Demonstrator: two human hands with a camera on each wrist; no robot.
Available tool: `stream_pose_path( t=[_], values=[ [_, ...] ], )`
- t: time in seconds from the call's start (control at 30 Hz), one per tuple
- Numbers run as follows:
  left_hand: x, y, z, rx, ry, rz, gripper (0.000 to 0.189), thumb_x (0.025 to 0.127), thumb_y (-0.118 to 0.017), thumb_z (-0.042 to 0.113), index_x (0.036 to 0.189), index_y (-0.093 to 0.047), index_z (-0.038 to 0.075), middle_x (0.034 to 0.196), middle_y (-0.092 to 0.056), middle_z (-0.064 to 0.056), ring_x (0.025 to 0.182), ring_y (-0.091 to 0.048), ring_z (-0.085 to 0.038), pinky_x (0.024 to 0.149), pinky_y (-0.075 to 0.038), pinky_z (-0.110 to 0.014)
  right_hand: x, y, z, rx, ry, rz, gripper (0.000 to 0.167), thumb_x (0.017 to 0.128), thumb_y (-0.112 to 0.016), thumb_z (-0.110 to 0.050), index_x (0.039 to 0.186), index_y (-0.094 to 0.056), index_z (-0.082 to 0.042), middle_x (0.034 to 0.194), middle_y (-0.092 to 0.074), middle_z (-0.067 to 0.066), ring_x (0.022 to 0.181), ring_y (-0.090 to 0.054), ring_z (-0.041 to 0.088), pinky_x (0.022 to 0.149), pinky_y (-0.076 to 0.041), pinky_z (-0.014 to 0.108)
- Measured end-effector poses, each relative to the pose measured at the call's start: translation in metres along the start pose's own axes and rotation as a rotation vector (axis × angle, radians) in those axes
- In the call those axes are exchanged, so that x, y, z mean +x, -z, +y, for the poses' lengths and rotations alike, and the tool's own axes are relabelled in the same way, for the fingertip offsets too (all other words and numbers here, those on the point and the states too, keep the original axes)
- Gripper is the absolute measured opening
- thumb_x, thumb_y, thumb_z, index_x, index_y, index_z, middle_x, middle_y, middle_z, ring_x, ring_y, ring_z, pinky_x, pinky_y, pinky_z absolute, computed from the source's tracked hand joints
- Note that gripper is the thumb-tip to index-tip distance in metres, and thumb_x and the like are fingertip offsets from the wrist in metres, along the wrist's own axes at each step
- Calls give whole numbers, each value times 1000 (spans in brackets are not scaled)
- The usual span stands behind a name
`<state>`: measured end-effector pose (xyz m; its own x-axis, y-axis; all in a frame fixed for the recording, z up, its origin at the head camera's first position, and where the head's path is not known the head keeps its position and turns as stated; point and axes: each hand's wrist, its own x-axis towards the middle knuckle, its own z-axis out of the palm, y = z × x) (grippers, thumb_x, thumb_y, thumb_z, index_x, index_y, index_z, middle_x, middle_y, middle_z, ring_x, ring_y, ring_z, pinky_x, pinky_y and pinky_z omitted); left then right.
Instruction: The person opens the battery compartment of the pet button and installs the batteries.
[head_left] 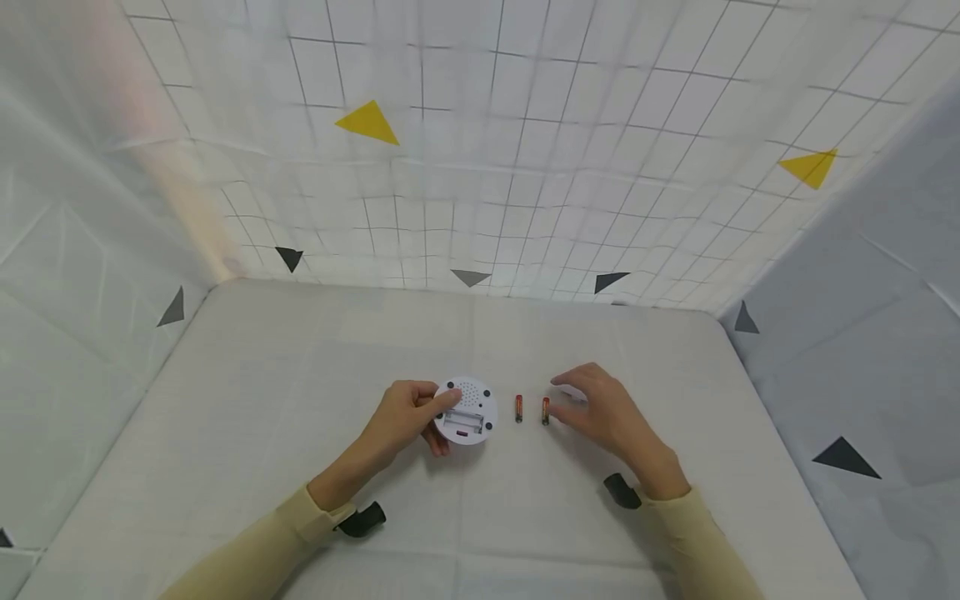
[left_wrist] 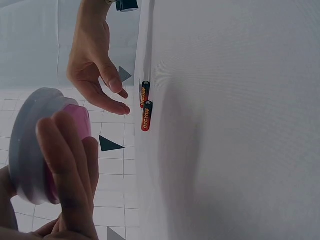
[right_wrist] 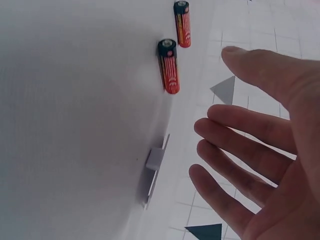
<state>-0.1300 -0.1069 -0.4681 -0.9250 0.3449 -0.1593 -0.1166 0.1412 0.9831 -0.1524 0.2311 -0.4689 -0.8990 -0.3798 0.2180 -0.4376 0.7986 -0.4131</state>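
My left hand (head_left: 397,419) grips a round white device (head_left: 471,392), thumb on its face and fingers beneath. That face shows speaker holes, dark feet and an uncovered battery compartment (head_left: 463,422) in which no battery is seen. In the left wrist view, the device's far side is pink (left_wrist: 81,120). Two red-and-black batteries, a left one (head_left: 519,408) and a right one (head_left: 546,411), lie side by side on the table. My right hand (head_left: 609,410) hovers near the right battery, fingers spread and holding nothing. Under it lies a small white cover (right_wrist: 156,159), partly hidden in the head view.
A white cloth covers the table (head_left: 375,333). White sheets with grid lines and triangles form the back wall (head_left: 465,192), and plain sheets stand at both sides. A dark wrist-camera mount sits at each sleeve, the left one (head_left: 363,520) and the right one (head_left: 622,492).
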Motion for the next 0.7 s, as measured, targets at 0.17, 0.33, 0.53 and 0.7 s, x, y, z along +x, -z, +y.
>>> stream_pose_path(
  t=[0.17,0.33,0.53,0.7],
  values=[
    [0,-1,0,0,6,5,36,101,-73,37,102,-73,1,82,-79,-13,55,-74,-28,60,-64,-48,0,-3,-5,-2,-6,-56,42,85,-90,-30,121,-76,-12,120,-73,4,114,-66,23,94,-60,45],
    [1,-1,-2,11,6,0,37,100,-73,37,103,-74,-1,81,-79,-13,54,-73,-27,58,-64,-45,0,-6,-10,3,-19,-108,54,85,-91,-36,130,-73,-13,124,-72,3,117,-64,22,98,-59,45],
    [1,-2,-3,11,17,4,35,100,-74,37,103,-75,2,83,-79,-12,54,-73,-27,58,-64,-44,-2,-12,-13,9,-8,-138,61,82,-93,-32,134,-70,-12,128,-70,5,119,-64,24,100,-58,46],
    [0,-2,-3,10,8,3,36,100,-74,36,103,-74,1,82,-79,-13,54,-73,-26,56,-63,-44,-2,-16,-15,-13,7,-159,64,80,-95,-30,136,-69,-11,127,-69,4,115,-64,23,100,-58,45]
  ],
)
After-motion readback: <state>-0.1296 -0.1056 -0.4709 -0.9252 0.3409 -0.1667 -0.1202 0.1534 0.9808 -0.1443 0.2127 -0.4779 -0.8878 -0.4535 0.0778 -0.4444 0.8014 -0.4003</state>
